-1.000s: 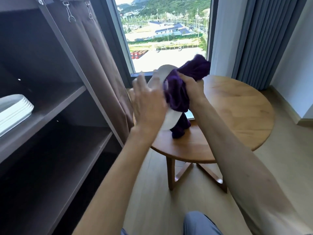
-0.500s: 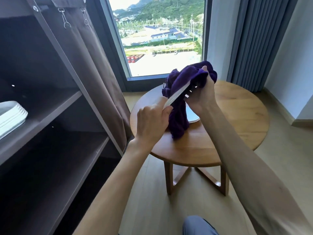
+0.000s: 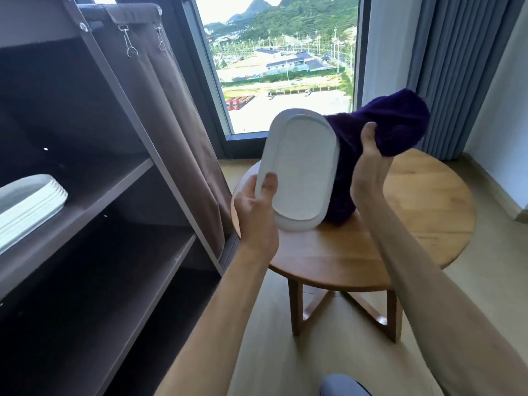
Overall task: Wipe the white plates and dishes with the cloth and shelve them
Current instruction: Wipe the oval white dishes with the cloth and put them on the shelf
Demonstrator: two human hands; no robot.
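On the far left a stack of white plates (image 3: 27,201) lay on the middle board of the dark shelf unit (image 3: 120,178), presumably the ones already wiped, so that board looked like the place where the next piece belonged. Just right of the unit's frame hung a brown curtain (image 3: 160,115) clipped to its top rail. The left hand (image 3: 257,207) held an oval white dish (image 3: 300,170) by its lower left rim, thumb curled over the near face and fingers hidden behind; the dish was tipped up on edge with its underside towards the camera, probably so that the face could be checked or wiped and then swung across to the shelf. It was lifted above the round wooden tabletop (image 3: 414,212), with its lower end seeming clear of the wood. Behind the dish and to its right, the purple cloth (image 3: 397,127) bunched upward, its tail hanging down towards the tabletop behind the dish's right edge. The right hand (image 3: 371,155) gripped the cloth, thumb standing up against the fabric and the fingers buried in it, so how tightly they closed could not be told. The cloth touched or nearly touched the dish's right rim; which of the two was unclear.
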